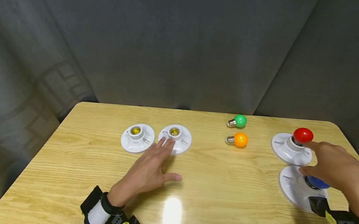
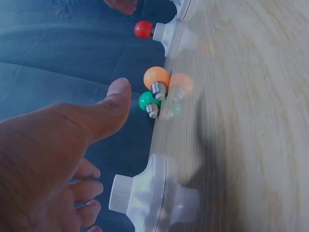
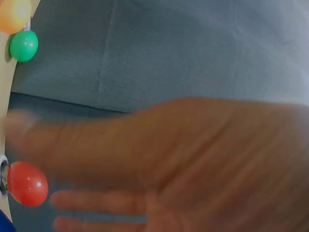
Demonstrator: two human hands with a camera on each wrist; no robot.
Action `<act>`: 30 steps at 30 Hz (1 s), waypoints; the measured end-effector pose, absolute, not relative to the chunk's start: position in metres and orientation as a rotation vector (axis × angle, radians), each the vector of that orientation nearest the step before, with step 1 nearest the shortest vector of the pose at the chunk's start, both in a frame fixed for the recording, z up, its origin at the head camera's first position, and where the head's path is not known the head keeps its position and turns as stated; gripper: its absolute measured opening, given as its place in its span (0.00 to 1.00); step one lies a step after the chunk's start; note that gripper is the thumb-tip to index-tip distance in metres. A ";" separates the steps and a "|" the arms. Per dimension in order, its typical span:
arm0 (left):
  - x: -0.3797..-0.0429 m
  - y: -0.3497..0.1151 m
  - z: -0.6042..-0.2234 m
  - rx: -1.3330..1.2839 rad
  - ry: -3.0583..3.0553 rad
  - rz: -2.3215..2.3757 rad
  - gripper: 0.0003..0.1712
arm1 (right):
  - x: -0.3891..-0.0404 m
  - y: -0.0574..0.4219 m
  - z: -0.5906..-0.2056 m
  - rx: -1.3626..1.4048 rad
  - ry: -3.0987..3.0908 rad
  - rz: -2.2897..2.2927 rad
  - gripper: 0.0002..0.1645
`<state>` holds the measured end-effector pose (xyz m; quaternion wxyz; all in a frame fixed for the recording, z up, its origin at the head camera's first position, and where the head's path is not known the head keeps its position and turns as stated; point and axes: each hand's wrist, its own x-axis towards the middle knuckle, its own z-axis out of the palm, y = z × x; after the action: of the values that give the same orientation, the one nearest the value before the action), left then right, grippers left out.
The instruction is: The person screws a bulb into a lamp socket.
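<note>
Red bulb [image 1: 303,135] | just beside right hand [image 1: 335,167], fingers straight | left hand [image 1: 149,172], fingers spread, near socket [image 1: 183,142] | both unclenched

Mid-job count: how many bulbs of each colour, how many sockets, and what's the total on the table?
Red bulb: 1
Blue bulb: 1
Green bulb: 1
Orange bulb: 1
Sockets: 4
Total: 8

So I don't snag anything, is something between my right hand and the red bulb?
Nothing visible stands between your right hand and the red bulb; the fingers reach close to it. The blue bulb sits nearer you, off that line.
</note>
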<state>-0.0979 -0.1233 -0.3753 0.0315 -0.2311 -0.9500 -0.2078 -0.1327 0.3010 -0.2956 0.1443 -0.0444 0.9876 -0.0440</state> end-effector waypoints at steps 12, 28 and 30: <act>-0.096 -0.124 -0.371 -0.657 -2.960 -0.526 0.60 | -0.135 0.284 -0.297 -0.304 2.979 -0.211 0.70; -0.097 -0.131 -0.367 -0.578 -2.998 -0.384 0.60 | -0.139 0.253 -0.303 -0.426 2.991 -0.288 0.68; -0.098 -0.133 -0.367 -0.576 -2.999 -0.390 0.60 | -0.140 0.248 -0.305 -0.426 2.982 -0.306 0.67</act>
<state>-0.0980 -0.1327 -0.3670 0.0315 -0.1871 -0.9737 -0.1265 -0.1399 0.2484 -0.3048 0.0570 -0.1406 0.9832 -0.1010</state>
